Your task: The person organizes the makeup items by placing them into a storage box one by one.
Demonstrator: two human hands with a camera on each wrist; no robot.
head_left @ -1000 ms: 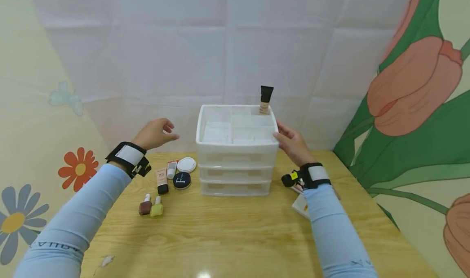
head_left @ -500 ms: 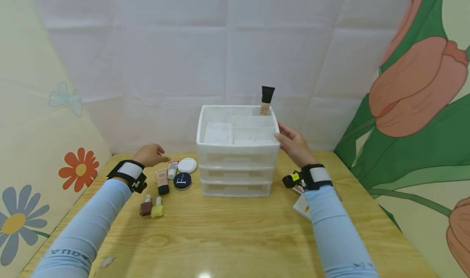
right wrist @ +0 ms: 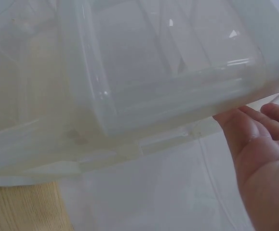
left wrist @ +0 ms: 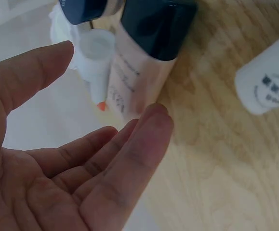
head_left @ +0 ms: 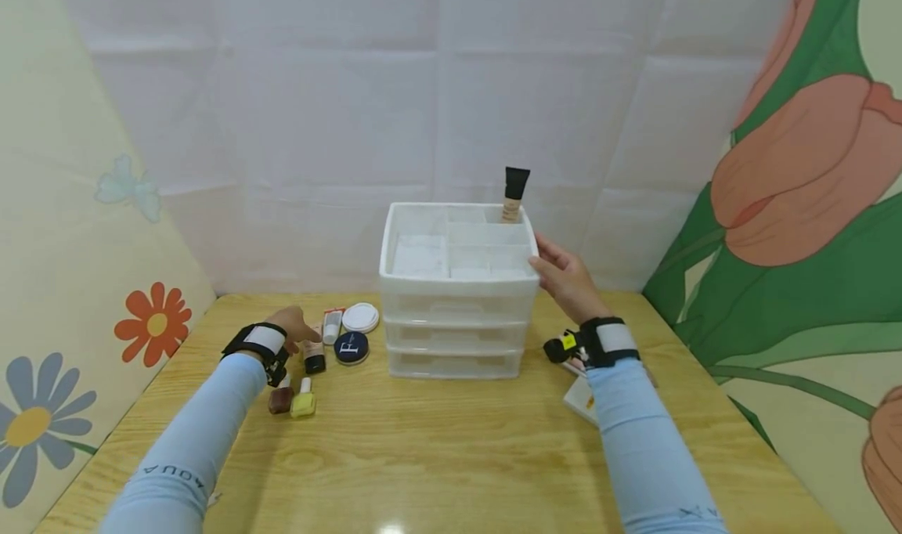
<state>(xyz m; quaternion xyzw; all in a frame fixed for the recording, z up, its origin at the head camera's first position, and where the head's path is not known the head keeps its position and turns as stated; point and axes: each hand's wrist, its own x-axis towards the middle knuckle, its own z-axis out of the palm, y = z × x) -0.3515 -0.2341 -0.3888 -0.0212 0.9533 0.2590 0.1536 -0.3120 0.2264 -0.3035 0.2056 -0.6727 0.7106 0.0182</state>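
Observation:
My left hand [head_left: 287, 327] is low over the left cluster of cosmetics, thumb and fingers spread apart with nothing between them. Just past its fingertips in the left wrist view lies a beige BB cream tube [left wrist: 141, 82] with a black cap. The hand partly hides that tube in the head view. My right hand [head_left: 569, 283] rests against the right side of a white plastic drawer organizer [head_left: 458, 287], thumb and fingertips by its top rim. A foundation tube [head_left: 515, 193], black cap up, leans in the organizer's back right compartment.
Beside the BB cream tube lie a small white tube [head_left: 332, 326], a white round compact [head_left: 360, 317] and a dark round compact [head_left: 351, 348]. Nearer stand a brown nail polish bottle [head_left: 280, 399] and a yellow one [head_left: 303, 401]. A white box [head_left: 580, 398] lies under the right forearm.
My left hand has come down from above the table to the BB cream tube. My right hand has stayed at the organizer's side.

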